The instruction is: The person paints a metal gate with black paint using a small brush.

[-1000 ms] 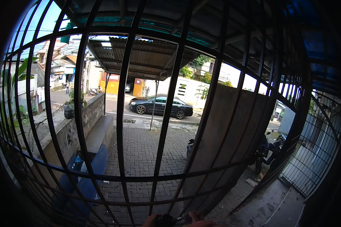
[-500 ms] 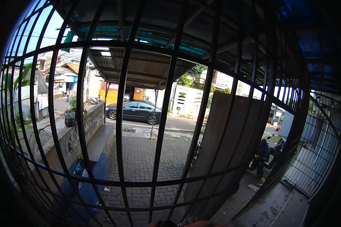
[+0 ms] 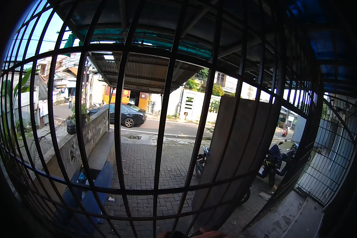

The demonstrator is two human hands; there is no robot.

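Only slivers of my hands show at the bottom edge of the view. My left hand [image 3: 162,235] lies just left of a small dark thing [image 3: 178,234], whose kind I cannot make out. To its right is my right hand [image 3: 211,234]. The fingers of both are mostly cut off by the frame, so whether they grip anything is hidden. Right in front of me stands a dark metal bar fence [image 3: 162,139], with upright bars and cross rails spanning the whole view.
Beyond the bars lie a paved yard [image 3: 141,162], a low wall [image 3: 95,131] with a potted plant [image 3: 71,126], blue boards [image 3: 101,180] and a tall dark panel [image 3: 234,146]. A motorcycle [image 3: 275,162] is parked at right. A dark car [image 3: 125,114] is on the street.
The dark car has moved left along the street. The bars have shifted slightly left in view. My hands remain at the bottom edge.
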